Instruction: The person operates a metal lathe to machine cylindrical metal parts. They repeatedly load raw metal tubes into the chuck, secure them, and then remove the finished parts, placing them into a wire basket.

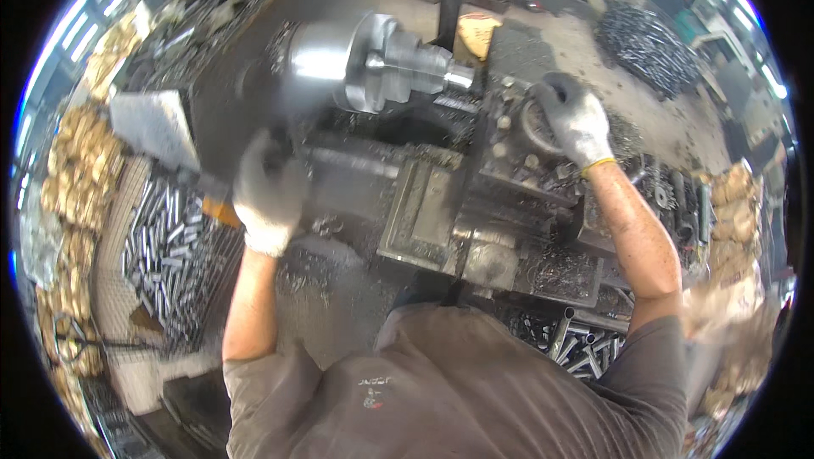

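Observation:
A lathe fills the middle of the view, its shiny chuck (365,65) blurred at the left side, with a stepped metal workpiece (459,76) sticking out to the right. My left hand (271,192), in a white glove with dark fingers, is beside the headstock (229,94), below and left of the chuck. Motion smears its fingers, so their pose is unclear. In a matching glove, my right hand (577,120) is over the tool carriage (521,145), fingers curled down. Whatever those fingers may grip is hidden.
Metal chips (564,277) litter the lathe. A mesh bin of short metal rods (174,243) stands at the left, and cut tubes (585,349) lie near my right side. A dark heap of metal parts (649,48) is on the floor at far right. Woven sacks (80,162) line the left.

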Demonstrator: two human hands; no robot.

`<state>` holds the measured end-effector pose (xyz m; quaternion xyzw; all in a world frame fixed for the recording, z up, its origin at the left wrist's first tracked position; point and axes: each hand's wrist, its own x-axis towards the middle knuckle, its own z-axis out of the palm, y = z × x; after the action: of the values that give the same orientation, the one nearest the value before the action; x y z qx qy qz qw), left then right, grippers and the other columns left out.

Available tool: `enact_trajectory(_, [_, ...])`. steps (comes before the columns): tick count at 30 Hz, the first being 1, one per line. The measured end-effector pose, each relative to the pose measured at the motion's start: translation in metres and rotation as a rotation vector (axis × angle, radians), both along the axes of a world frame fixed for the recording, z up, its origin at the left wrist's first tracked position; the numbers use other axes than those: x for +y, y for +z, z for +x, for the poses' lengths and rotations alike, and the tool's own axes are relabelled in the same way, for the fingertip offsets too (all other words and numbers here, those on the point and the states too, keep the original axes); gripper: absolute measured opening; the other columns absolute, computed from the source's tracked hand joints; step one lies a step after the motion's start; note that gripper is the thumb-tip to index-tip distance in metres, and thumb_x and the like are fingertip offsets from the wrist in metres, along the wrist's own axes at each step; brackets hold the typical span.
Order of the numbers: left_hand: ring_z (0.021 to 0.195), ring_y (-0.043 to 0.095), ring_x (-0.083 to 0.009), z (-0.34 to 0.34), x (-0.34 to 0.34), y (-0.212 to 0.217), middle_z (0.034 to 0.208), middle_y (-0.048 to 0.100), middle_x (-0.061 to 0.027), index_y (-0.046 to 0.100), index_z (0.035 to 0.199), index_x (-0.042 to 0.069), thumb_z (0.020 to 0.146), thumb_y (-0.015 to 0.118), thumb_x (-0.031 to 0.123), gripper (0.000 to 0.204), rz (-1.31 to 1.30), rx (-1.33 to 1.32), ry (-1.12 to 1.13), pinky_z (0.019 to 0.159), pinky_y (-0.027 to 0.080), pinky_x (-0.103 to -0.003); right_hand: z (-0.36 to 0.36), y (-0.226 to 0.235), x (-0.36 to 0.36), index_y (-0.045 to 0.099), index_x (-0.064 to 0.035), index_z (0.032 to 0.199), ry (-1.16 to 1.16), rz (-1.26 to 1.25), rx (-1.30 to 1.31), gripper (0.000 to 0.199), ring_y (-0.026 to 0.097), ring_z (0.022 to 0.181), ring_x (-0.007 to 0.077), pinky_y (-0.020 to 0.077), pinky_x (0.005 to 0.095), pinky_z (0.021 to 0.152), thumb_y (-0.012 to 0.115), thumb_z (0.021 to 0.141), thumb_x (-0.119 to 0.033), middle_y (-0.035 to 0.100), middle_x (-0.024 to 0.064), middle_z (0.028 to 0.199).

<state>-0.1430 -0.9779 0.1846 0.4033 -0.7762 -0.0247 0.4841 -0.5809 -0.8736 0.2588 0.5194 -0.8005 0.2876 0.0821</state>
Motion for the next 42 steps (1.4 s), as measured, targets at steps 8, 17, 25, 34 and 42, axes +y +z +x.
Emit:
enact_trajectory(8, [0.097,0.073,-0.034,0.173,0.226,-0.27,0.11,0.077,-0.0182,0.074,0.123,0.007,0.097,0.068,0.028,0.034,1.108,0.109,0.549,0.088,0.058,-0.042,-0.07,-0.027,-0.013,0.073,-0.0143,0.116,0.377,-0.066,0.81,0.024,0.075,0.095,0.0334,0.0637,0.0418,0.079,0.073,0.092,-0.018,0.072,0.0106,0.12])
enact_trajectory(17, [0.124,0.071,-0.0362,0.223,0.563,-0.269,0.133,0.072,-0.0233,0.079,0.118,0.002,0.094,0.064,0.011,0.03,2.031,-0.573,0.585,0.104,0.059,-0.044,-0.124,-0.03,-0.031,0.068,-0.001,0.138,0.373,0.033,-0.033,0.045,0.067,0.125,0.0268,0.0472,0.0359,0.111,0.055,0.111,-0.034,0.071,0.0166,0.137])
enact_trajectory(25, [0.109,0.075,-0.0364,0.24,0.678,-0.31,0.11,0.079,-0.0192,0.077,0.119,0.005,0.096,0.064,0.031,0.037,1.598,0.215,1.193,0.096,0.056,-0.045,0.087,0.046,0.003,0.072,-0.0041,0.136,0.367,-0.196,0.157,0.04,0.073,0.118,0.0299,0.0561,0.0385,0.101,0.065,0.108,-0.031,0.076,0.0157,0.128])
enact_trajectory(34, [0.097,0.074,-0.0271,0.242,0.813,-0.332,0.113,0.078,-0.0179,0.075,0.123,0.003,0.097,0.065,0.039,0.046,1.153,1.337,1.665,0.089,0.056,-0.04,0.552,-0.096,0.145,0.078,0.0002,0.111,1.648,0.282,-0.218,0.023,0.077,0.1,0.0271,0.0594,0.0381,0.092,0.074,0.092,-0.012,0.08,0.0181,0.109])
enact_trajectory(42, [0.1,0.07,-0.0315,0.127,0.967,-0.256,0.112,0.07,-0.0169,0.061,0.121,0.003,0.111,0.047,0.044,0.045,-0.546,1.835,3.006,0.086,0.058,-0.045,0.729,-0.189,0.27,0.08,-0.0057,0.109,2.067,0.998,0.077,0.031,0.078,0.098,0.0338,0.06,0.04,0.088,0.072,0.091,-0.03,0.079,0.0185,0.106])
